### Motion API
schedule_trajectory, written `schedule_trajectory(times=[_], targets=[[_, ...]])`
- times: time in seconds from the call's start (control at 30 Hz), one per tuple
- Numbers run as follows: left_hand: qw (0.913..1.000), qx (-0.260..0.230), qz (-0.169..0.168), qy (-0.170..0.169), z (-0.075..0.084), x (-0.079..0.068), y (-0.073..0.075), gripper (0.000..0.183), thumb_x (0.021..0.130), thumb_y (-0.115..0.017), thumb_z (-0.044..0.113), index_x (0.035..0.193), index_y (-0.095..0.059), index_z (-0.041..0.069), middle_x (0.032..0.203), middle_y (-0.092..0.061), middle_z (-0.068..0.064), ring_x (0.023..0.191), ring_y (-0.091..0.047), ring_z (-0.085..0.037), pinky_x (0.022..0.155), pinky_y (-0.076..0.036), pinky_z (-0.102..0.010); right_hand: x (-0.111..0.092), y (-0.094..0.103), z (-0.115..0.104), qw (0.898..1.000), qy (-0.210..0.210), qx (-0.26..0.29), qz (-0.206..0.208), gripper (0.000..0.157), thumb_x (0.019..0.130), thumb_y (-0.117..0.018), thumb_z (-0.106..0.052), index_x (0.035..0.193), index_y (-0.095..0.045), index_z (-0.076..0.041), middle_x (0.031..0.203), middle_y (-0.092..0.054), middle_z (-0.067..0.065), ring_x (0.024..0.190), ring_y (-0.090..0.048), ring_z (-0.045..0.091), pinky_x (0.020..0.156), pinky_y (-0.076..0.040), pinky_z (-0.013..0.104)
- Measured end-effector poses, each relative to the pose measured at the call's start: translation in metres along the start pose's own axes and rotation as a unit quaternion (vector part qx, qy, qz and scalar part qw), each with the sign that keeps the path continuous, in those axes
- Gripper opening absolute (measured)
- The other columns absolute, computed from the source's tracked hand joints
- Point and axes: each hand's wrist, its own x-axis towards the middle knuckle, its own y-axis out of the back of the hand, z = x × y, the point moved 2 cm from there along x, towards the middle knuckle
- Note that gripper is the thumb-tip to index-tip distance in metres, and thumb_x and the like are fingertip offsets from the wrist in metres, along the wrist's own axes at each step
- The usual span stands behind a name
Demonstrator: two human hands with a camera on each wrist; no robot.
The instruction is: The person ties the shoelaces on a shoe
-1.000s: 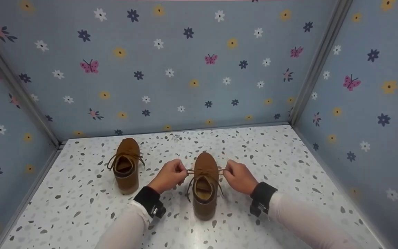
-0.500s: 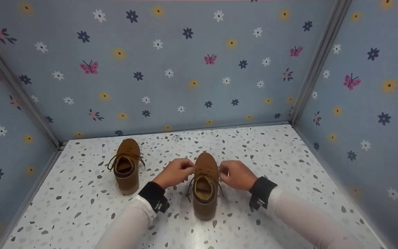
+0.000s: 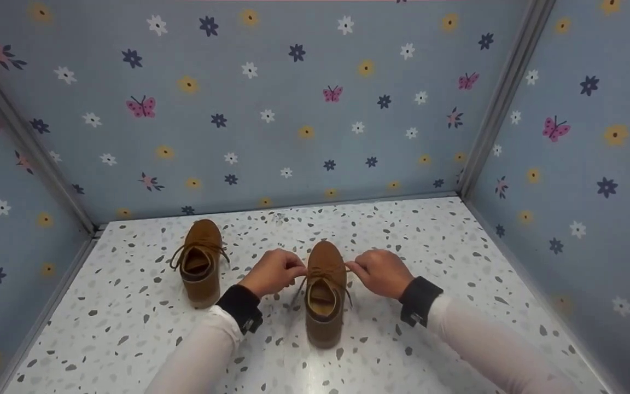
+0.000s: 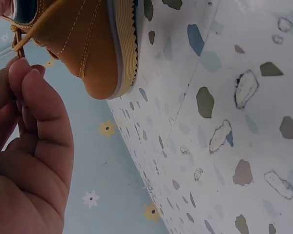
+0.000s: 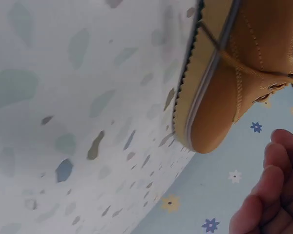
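A brown ankle-high lace-up shoe stands on the floor, toe away from me, between both hands. Its thin brown shoelace is tied across the front, with loose ends hanging at both sides. My left hand pinches a loop of that lace between thumb and fingertips; the left wrist view shows the lace running into the pinch. On the other side my right hand holds the lace close to the shoe with thumb and curled fingers. In the right wrist view only curled fingers show; the thumb is hidden.
A matching brown shoe with a tied lace stands to the left, on the speckled white floor. Blue panels with flowers and butterflies, such as the back wall, enclose the floor at the back and both sides.
Both hands, which were wider apart with stretched lace loops, have come in close to the shoe. Since half a second ago the right hand has shifted slightly outward. Both shoes stay put.
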Motion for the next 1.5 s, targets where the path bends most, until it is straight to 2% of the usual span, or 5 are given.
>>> schedule_trajectory(times=[0.33,0.9,1.23,1.4,1.5], targets=[[0.9994,0.022,0.018,-0.020,0.001,-0.002,0.004,0.020,0.101,-0.070,0.022,0.082,-0.073,0.015,0.068,-0.062,0.005,0.060,-0.055,-0.010,0.060,-0.047,-0.029,-0.010,-0.001,0.012,0.999,0.006,-0.042,0.020,0.046,0.106,-0.060,-0.028,0.062,-0.053,-0.018,0.058,-0.045,-0.008,0.053,-0.037,0.005,0.053,-0.037,0.026],[0.9987,-0.022,0.040,0.023,-0.014,-0.019,-0.002,0.019,0.099,-0.068,0.014,0.082,-0.073,0.006,0.067,-0.067,0.000,0.057,-0.064,-0.012,0.056,-0.051,-0.027,-0.013,-0.003,0.027,1.000,-0.002,0.008,-0.003,0.041,0.105,-0.062,-0.024,0.065,-0.059,-0.017,0.060,-0.053,-0.007,0.055,-0.043,0.003,0.056,-0.041,0.024],[0.9970,-0.049,0.047,0.038,-0.021,-0.021,-0.009,0.017,0.100,-0.070,0.017,0.091,-0.077,0.003,0.080,-0.074,-0.016,0.060,-0.065,-0.011,0.058,-0.051,-0.026,-0.016,-0.012,0.028,0.997,-0.031,0.014,-0.065,0.043,0.107,-0.059,-0.031,0.067,-0.061,-0.015,0.061,-0.047,-0.011,0.057,-0.043,0.005,0.059,-0.041,0.026],[0.9946,-0.065,0.069,0.042,-0.023,-0.027,-0.010,0.020,0.101,-0.070,0.023,0.114,-0.079,0.010,0.101,-0.078,-0.016,0.074,-0.072,-0.016,0.063,-0.057,-0.029,-0.015,-0.002,0.022,0.989,-0.041,0.044,-0.135,0.044,0.108,-0.055,-0.041,0.082,-0.072,-0.009,0.067,-0.055,-0.008,0.061,-0.051,0.009,0.065,-0.047,0.031],[0.9935,-0.035,0.104,0.031,-0.023,-0.032,-0.007,0.034,0.102,-0.069,0.027,0.132,-0.072,0.013,0.123,-0.075,-0.012,0.102,-0.074,-0.024,0.079,-0.062,-0.038,-0.016,0.007,0.023,0.985,-0.065,0.056,-0.148,0.041,0.108,-0.054,-0.046,0.110,-0.074,-0.010,0.093,-0.071,0.001,0.084,-0.067,0.018,0.079,-0.056,0.041]])
